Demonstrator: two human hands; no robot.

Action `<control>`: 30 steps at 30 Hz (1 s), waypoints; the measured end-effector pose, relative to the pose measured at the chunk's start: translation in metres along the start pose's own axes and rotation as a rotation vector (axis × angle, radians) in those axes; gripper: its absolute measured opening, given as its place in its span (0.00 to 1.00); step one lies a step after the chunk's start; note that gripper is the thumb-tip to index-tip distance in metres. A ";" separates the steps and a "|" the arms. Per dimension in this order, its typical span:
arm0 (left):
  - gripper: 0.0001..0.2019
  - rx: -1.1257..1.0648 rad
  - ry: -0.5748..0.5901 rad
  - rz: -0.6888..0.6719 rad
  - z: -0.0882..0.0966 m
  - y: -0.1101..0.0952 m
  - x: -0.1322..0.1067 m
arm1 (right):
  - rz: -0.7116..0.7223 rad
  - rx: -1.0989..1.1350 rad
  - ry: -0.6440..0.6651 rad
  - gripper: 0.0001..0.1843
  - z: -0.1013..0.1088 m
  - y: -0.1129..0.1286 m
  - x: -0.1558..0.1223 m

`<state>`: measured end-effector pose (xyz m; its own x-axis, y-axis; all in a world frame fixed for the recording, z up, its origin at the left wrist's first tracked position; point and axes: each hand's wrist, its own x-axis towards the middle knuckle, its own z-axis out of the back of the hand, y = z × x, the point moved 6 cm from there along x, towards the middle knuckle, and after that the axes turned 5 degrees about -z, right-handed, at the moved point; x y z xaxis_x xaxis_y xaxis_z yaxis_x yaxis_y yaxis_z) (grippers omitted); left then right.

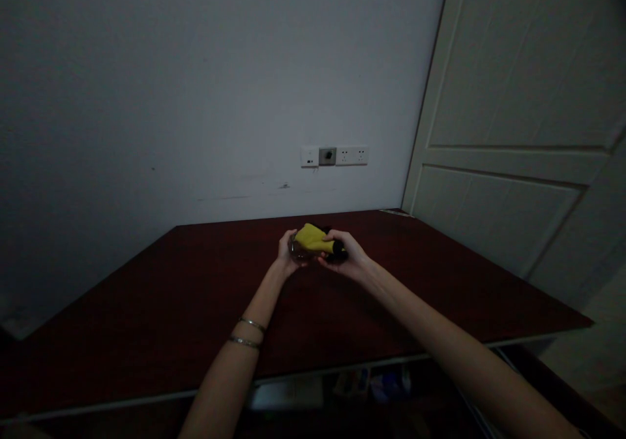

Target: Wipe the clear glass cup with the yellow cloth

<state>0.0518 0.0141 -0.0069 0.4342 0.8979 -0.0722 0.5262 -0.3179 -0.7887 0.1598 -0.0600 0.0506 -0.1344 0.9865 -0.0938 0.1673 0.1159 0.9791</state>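
Note:
Both hands meet over the middle of the dark red tabletop (205, 295). My left hand (285, 254) is wrapped round the left side of a clear, rounded glass container (297, 250), which looks like a cup or jar. Against it lies a yellow cloth-like piece (313, 238) with black parts toward its right end. My right hand (348, 254) grips the yellow and black piece, thumb on top and fingers below. Dim light hides whether the cloth goes inside the glass or only rests on it. Two bangles (247, 332) circle my left forearm.
A pale wall (220, 100) stands behind the table, with sockets and a switch plate (334, 156) just above it. On the right is a white panelled door (513, 113). Beneath the table's front edge, an open space holds a pale flat item (288, 393) and a blue package (390, 384).

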 end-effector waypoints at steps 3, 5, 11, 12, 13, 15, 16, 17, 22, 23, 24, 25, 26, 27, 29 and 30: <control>0.17 -0.018 0.040 0.141 0.005 0.005 0.001 | 0.331 -0.304 -0.122 0.15 0.010 0.034 -0.010; 0.18 -0.018 0.098 0.224 0.006 0.010 0.001 | 0.658 -0.675 -0.122 0.19 0.006 0.059 -0.021; 0.21 0.073 0.282 0.376 0.000 0.027 -0.001 | 1.027 -1.618 0.424 0.22 -0.022 0.046 -0.033; 0.22 0.119 0.311 0.407 -0.001 0.030 -0.002 | 1.056 -1.697 0.487 0.21 -0.025 0.041 -0.033; 0.24 0.169 0.347 0.438 -0.003 0.033 -0.003 | 1.079 -1.760 0.545 0.21 -0.028 0.036 -0.034; 0.26 0.256 0.432 0.488 -0.005 0.037 -0.007 | 1.106 -1.854 0.640 0.20 -0.033 0.029 -0.034; 0.27 0.284 0.470 0.506 -0.007 0.039 -0.008 | 1.116 -1.889 0.674 0.20 -0.034 0.027 -0.034; 0.28 0.299 0.498 0.517 -0.007 0.040 -0.010 | 1.132 -1.920 0.703 0.19 -0.036 0.026 -0.035; 0.28 0.320 0.502 0.558 -0.011 0.047 -0.015 | 1.316 -2.005 0.854 0.15 -0.040 0.024 -0.039; 0.28 0.320 0.490 0.568 -0.012 0.048 -0.016 | 1.333 -2.017 0.872 0.15 -0.041 0.023 -0.039; 0.27 0.316 0.482 0.577 -0.013 0.049 -0.017 | 1.336 -2.029 0.880 0.14 -0.041 0.023 -0.038; 0.26 0.308 0.482 0.587 -0.015 0.051 -0.017 | 1.328 -2.039 0.879 0.14 -0.041 0.022 -0.036; 0.25 0.297 0.490 0.600 -0.016 0.052 -0.018 | 1.316 -2.047 0.872 0.13 -0.041 0.022 -0.035; 0.25 0.280 0.499 0.611 -0.018 0.054 -0.019 | 1.309 -2.052 0.859 0.13 -0.041 0.023 -0.033; 0.22 0.215 0.489 0.593 -0.019 0.054 -0.016 | 1.331 -2.060 0.816 0.12 -0.042 0.023 -0.032; 0.20 0.172 0.468 0.564 -0.019 0.053 -0.014 | 1.359 -2.067 0.784 0.12 -0.041 0.022 -0.031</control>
<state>0.0874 -0.0210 -0.0364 0.8899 0.3770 -0.2570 0.0263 -0.6047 -0.7960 0.1272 -0.0927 0.0826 -0.9813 0.1897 -0.0322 -0.1360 -0.8022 -0.5814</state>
